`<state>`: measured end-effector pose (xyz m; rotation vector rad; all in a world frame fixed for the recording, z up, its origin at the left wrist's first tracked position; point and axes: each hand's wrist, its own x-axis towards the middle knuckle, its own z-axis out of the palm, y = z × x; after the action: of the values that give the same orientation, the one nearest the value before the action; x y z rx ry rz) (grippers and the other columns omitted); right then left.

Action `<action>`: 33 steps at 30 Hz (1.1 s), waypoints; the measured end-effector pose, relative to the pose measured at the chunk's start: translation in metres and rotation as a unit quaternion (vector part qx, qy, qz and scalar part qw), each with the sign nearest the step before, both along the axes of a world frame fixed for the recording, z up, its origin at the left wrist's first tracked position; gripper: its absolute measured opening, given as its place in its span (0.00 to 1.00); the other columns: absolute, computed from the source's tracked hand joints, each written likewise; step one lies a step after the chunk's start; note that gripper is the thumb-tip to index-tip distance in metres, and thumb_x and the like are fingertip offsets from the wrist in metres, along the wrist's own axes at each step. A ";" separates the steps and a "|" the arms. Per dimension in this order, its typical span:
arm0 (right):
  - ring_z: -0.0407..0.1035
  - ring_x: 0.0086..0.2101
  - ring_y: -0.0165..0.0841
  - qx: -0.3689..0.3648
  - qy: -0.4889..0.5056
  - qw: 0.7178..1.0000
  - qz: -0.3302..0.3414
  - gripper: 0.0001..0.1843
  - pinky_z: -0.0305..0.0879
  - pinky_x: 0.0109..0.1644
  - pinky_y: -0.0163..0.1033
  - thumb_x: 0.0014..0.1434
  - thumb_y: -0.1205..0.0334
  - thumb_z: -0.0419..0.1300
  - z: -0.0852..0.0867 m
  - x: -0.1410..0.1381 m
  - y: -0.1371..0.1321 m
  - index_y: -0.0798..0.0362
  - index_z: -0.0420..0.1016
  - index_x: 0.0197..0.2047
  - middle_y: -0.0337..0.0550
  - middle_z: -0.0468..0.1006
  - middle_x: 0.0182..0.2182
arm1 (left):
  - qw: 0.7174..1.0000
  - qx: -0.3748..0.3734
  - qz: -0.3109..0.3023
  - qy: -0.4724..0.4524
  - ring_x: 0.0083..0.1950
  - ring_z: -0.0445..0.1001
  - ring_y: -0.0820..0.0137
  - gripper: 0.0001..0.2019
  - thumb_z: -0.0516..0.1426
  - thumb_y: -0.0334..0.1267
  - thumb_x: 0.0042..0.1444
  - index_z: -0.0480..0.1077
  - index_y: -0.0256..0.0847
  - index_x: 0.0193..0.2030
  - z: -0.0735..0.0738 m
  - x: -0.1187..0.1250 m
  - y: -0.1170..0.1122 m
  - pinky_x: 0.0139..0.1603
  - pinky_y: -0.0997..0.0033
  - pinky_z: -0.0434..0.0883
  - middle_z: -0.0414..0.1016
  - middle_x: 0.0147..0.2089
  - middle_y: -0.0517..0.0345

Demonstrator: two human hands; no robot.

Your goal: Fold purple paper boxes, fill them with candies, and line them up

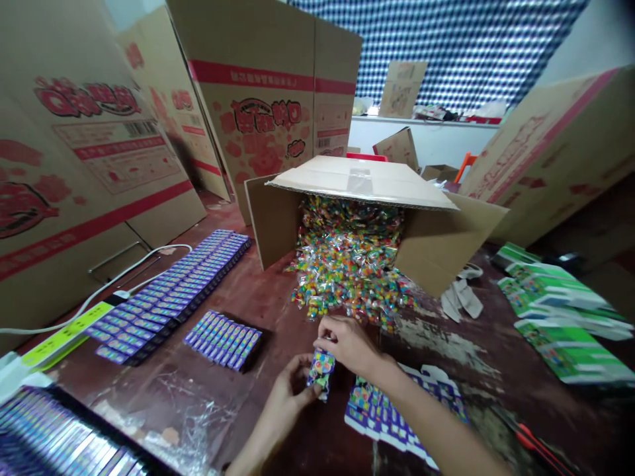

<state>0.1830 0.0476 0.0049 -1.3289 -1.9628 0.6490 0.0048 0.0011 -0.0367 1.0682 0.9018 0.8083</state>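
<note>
My left hand [290, 393] is closed around a small purple carton [322, 370] with a colourful print, holding it upright over the table. At the carton's upper end is my right hand [344, 340], its thumb and fingers pinched together. Whether a flap or a small piece is between those fingertips is hidden. Under my right forearm lie several flat, unfolded purple cartons [381, 416]. Just beyond my hands, small wrapped multicoloured candies [347, 264] spill from a large cardboard box [278, 225] lying on its side.
Filled-looking purple cartons stand in a short row [223, 339] and a long block [173, 291] at left. A dark tray of cartons [74, 436], a yellow power strip [69, 334], green packaging sheets [570, 344], a glove [461, 297] and red-handled scissors [538, 443] surround them. Tall cardboard boxes [278, 79] stand behind.
</note>
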 end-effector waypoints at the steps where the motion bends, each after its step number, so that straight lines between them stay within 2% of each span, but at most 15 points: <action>1: 0.66 0.28 0.28 0.012 -0.006 1.000 0.001 0.05 0.58 0.32 0.33 0.53 0.62 0.65 0.001 -0.002 -0.002 0.50 0.73 0.29 0.35 0.73 0.26 | 1.000 0.001 0.000 0.000 0.40 0.73 0.64 0.22 0.66 0.44 0.46 0.69 0.38 0.46 -0.001 0.002 0.001 0.41 0.70 0.68 0.75 0.38 0.53; 4: 0.67 0.31 0.30 0.014 -0.020 1.000 0.009 0.09 0.61 0.36 0.35 0.59 0.58 0.61 0.008 0.001 -0.010 0.50 0.76 0.28 0.39 0.72 0.30 | 0.999 0.011 0.029 0.009 0.37 0.72 0.66 0.17 0.64 0.46 0.50 0.70 0.36 0.41 -0.006 0.005 0.002 0.38 0.73 0.67 0.75 0.36 0.53; 6: 0.69 0.35 0.32 0.020 -0.008 1.000 -0.014 0.10 0.63 0.41 0.37 0.61 0.57 0.58 0.014 0.008 -0.017 0.49 0.78 0.33 0.41 0.72 0.34 | 0.999 0.016 0.045 0.010 0.38 0.72 0.66 0.15 0.64 0.45 0.51 0.69 0.36 0.39 -0.007 0.007 0.002 0.38 0.73 0.67 0.75 0.37 0.52; 9: 0.69 0.41 0.34 0.016 0.057 0.997 -0.048 0.09 0.65 0.46 0.38 0.61 0.57 0.58 0.016 0.018 -0.029 0.47 0.76 0.43 0.42 0.72 0.41 | 0.998 0.026 0.058 -0.005 0.41 0.73 0.65 0.17 0.64 0.42 0.51 0.66 0.38 0.43 -0.002 0.011 0.000 0.41 0.71 0.68 0.75 0.39 0.52; 12: 0.70 0.42 0.34 -0.048 0.140 0.988 -0.036 0.12 0.68 0.42 0.37 0.58 0.58 0.61 0.001 0.019 -0.043 0.46 0.74 0.47 0.42 0.74 0.44 | 0.995 0.059 0.081 -0.013 0.42 0.73 0.65 0.25 0.64 0.39 0.52 0.59 0.42 0.54 0.006 0.017 -0.003 0.42 0.70 0.69 0.74 0.41 0.53; 14: 0.71 0.41 0.35 -0.086 0.206 0.973 -0.052 0.15 0.68 0.41 0.37 0.57 0.59 0.62 -0.014 0.015 -0.050 0.46 0.73 0.48 0.41 0.76 0.42 | 0.993 0.078 0.090 -0.009 0.44 0.73 0.65 0.28 0.63 0.39 0.53 0.56 0.44 0.58 0.009 0.020 -0.005 0.42 0.70 0.70 0.73 0.44 0.52; 16: 0.72 0.40 0.36 -0.100 0.268 0.955 -0.082 0.12 0.68 0.44 0.38 0.57 0.59 0.62 -0.028 0.009 -0.054 0.49 0.74 0.46 0.41 0.77 0.39 | 0.994 0.083 0.076 -0.004 0.45 0.72 0.64 0.26 0.62 0.38 0.54 0.57 0.43 0.57 0.009 0.022 -0.007 0.43 0.69 0.70 0.73 0.46 0.51; 18: 0.72 0.39 0.36 -0.097 0.302 0.944 -0.095 0.07 0.67 0.45 0.39 0.58 0.58 0.61 -0.036 0.006 -0.056 0.52 0.75 0.39 0.42 0.77 0.35 | 0.996 0.079 0.047 0.003 0.45 0.72 0.65 0.21 0.61 0.39 0.55 0.62 0.42 0.53 0.009 0.022 -0.009 0.43 0.71 0.69 0.73 0.46 0.52; 22: 0.71 0.41 0.37 -0.077 0.319 0.939 -0.100 0.09 0.65 0.47 0.38 0.58 0.58 0.61 -0.037 0.003 -0.058 0.54 0.73 0.30 0.44 0.76 0.37 | 0.997 0.073 -0.002 -0.005 0.39 0.70 0.69 0.14 0.61 0.38 0.55 0.66 0.40 0.47 0.009 0.019 -0.010 0.40 0.73 0.67 0.72 0.41 0.56; 27: 0.70 0.37 0.34 -0.078 0.363 0.919 -0.133 0.09 0.65 0.45 0.37 0.58 0.58 0.61 -0.033 -0.003 -0.055 0.52 0.67 0.39 0.40 0.75 0.33 | 0.997 0.061 0.039 -0.032 0.40 0.70 0.70 0.18 0.62 0.37 0.53 0.60 0.43 0.47 0.005 0.020 -0.008 0.39 0.75 0.66 0.71 0.39 0.57; 33: 0.66 0.29 0.29 -0.166 0.371 0.911 -0.071 0.12 0.62 0.35 0.33 0.53 0.57 0.65 -0.028 0.000 -0.044 0.54 0.68 0.30 0.37 0.72 0.27 | 0.997 0.059 0.055 0.009 0.38 0.71 0.71 0.21 0.63 0.37 0.52 0.56 0.44 0.47 0.004 0.018 -0.009 0.37 0.75 0.68 0.71 0.38 0.60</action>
<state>0.1827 0.0039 -0.0232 -1.1533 -1.1618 1.2398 0.0231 -0.0082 -0.0328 1.1362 0.9444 0.9548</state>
